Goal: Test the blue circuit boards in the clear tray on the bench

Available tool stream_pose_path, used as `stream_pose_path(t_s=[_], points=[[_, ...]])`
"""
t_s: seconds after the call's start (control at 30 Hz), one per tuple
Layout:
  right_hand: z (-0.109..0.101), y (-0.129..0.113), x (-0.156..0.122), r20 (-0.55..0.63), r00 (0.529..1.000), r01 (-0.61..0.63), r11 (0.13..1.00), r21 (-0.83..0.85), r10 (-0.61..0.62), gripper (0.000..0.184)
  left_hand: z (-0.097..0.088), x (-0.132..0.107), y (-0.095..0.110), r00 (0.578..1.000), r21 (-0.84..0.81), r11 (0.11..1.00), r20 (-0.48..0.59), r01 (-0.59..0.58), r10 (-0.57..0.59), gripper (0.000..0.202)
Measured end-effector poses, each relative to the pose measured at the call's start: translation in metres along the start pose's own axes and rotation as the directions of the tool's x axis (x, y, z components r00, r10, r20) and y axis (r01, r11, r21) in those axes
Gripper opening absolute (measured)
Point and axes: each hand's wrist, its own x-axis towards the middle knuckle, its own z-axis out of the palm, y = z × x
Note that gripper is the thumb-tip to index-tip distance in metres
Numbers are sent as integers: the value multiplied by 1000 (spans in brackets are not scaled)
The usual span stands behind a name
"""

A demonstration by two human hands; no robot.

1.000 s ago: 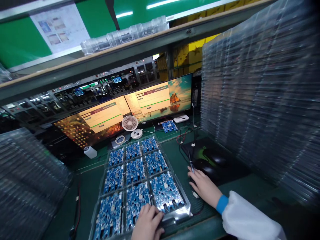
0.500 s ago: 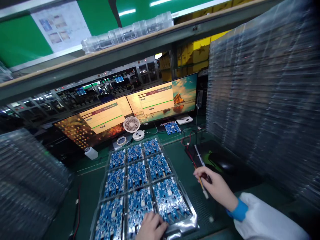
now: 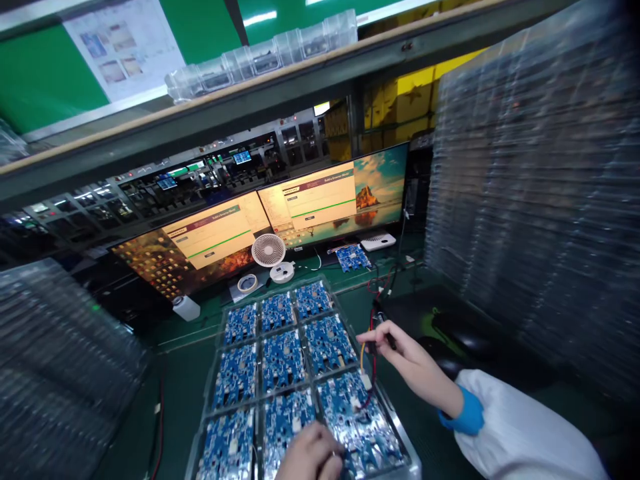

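A clear plastic tray holds several blue circuit boards, each in its own compartment. My right hand is closed in a pinch on a wire cable with red, black and yellow wires, above the tray's right edge. White connectors hang from the cable over the front right circuit board. My left hand rests at the front of the tray, fingers curled by that board's left edge. What its fingertips hold, if anything, is hidden.
Tall stacks of clear trays stand at right and left. Behind are two monitors, a small white fan, a tape roll, a white bottle and a loose circuit board. A black mouse lies at right.
My right hand has moved left with the cable, from the bench beside the tray to over the front right board. My left hand stays at the tray's front, its fingers more curled.
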Motion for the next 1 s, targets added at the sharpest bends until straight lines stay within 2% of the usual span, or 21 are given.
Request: stream_pose_path(t_s=[0.07, 0.1, 0.17, 0.23, 0.3, 0.37, 0.47, 0.57, 0.67, 0.73, 0.83, 1.0], points=[[5, 2, 5, 18, 1000, 10, 1000, -5, -10, 19, -17, 19, 22, 986, -190, 979, -133, 79, -105, 33], [8, 3, 8, 26, 1000, 16, 1000, -7, -16, 16, -22, 31, 33, 970, -302, 945, -163, 124, -179, 32], [13, 6, 11, 38, 999, 29, 999, -19, -29, 11, -23, 55, 49, 962, -521, 845, -150, 120, -229, 38], [18, 10, 14, 46, 998, 44, 998, -44, -42, 7, -17, 76, 59, 970, -708, 700, -91, 95, -224, 54], [20, 13, 16, 60, 996, 65, 995, -78, -60, 4, -11, 90, 63, 967, -833, 543, -40, 106, -251, 64], [20, 17, 17, 84, 993, 98, 988, -120, -89, 4, -11, 96, 63, 951, -882, 456, -34, 115, -306, 68], [22, 22, 18, 111, 983, 167, 967, -191, -148, 8, -23, 95, 58, 931, -863, 483, -42, 149, -364, 61], [28, 27, 22, 116, 971, 232, 941, -245, -209, 13, -34, 91, 49, 923, -803, 546, 11, 237, -384, 57], [33, 31, 26, 126, 958, 283, 920, -272, -257, 15, -39, 88, 45, 939, -739, 626, 27, 250, -342, 62], [34, 33, 29, 129, 951, 307, 909, -281, -281, 17, -43, 86, 45, 949, -725, 642, 50, 249, -312, 65], [34, 36, 33, 123, 946, 324, 898, -296, -301, 18, -54, 83, 51, 944, -759, 584, 122, 288, -306, 63], [32, 38, 40, 142, 943, 333, 884, -328, -302, 17, -72, 82, 54, 928, -813, 466, 232, 349, -290, 42]])
